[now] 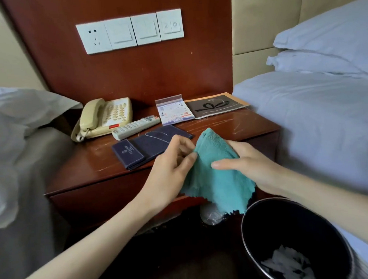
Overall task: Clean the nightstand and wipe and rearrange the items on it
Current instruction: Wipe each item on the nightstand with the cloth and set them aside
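Observation:
A teal cloth [219, 178] hangs in front of the reddish wooden nightstand [89, 164], held by both hands. My left hand [169, 168] pinches its left edge and my right hand [249, 163] grips its right side with the thumb across the front. On the nightstand lie a beige telephone [104, 118], a white remote [136, 127], a dark blue folder [145, 148], a clear card stand [175, 112] and a grey and orange booklet [217, 105]. The top shows pale scratch marks.
Beds with white linen flank the nightstand: a pillow [19, 110] at the left, stacked pillows [328, 50] at the right. A black waste bin [292, 240] with crumpled paper stands on the floor below my right arm. A switch panel [129, 31] sits on the wooden backboard.

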Demonstrator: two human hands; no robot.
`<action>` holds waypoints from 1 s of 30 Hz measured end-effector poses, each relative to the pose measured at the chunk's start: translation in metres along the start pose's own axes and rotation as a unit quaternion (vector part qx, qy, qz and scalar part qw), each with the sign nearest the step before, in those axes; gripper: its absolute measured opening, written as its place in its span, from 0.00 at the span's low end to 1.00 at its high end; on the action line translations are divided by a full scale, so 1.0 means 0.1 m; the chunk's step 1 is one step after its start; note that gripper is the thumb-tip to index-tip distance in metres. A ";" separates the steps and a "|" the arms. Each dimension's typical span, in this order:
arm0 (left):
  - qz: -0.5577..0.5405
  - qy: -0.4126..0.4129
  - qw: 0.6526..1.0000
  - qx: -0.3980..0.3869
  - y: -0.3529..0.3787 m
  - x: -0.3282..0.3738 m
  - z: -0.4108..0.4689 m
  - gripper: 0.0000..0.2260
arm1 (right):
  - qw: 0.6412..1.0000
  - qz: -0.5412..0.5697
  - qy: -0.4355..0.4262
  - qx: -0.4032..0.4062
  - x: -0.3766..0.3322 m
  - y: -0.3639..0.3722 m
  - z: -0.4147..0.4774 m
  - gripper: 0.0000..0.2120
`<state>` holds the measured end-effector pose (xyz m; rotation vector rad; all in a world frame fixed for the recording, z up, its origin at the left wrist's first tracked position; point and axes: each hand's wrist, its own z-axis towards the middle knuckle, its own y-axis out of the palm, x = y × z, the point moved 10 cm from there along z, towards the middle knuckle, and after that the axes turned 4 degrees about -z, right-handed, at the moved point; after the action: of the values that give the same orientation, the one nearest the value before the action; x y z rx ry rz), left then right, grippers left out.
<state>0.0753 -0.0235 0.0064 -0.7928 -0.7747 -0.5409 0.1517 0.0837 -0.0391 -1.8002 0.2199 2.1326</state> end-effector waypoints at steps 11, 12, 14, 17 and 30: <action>0.004 0.042 0.998 0.040 -0.51 0.27 0.31 0.09 | 0.995 0.091 -0.032 0.006 -0.32 0.00 0.43 0.15; 0.029 0.053 0.997 0.042 -0.56 0.31 0.34 0.10 | 0.996 0.079 -0.033 0.005 -0.36 0.02 0.47 0.14; 0.057 0.039 0.997 0.045 -0.65 0.31 0.41 0.09 | 0.998 0.052 -0.029 0.010 -0.45 0.06 0.55 0.13; 0.021 -0.023 0.998 0.052 -0.78 0.21 0.51 0.04 | 0.999 0.022 -0.029 0.011 -0.62 0.11 0.70 0.12; -0.111 -0.145 0.981 0.061 -1.28 -0.18 0.91 0.08 | 0.997 -0.028 0.014 -0.074 -0.99 0.18 1.29 0.16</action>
<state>-0.0603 -0.0246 0.0879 -0.6834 -1.1648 -0.5777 0.0400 0.0935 0.0801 -1.8960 0.0166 2.1349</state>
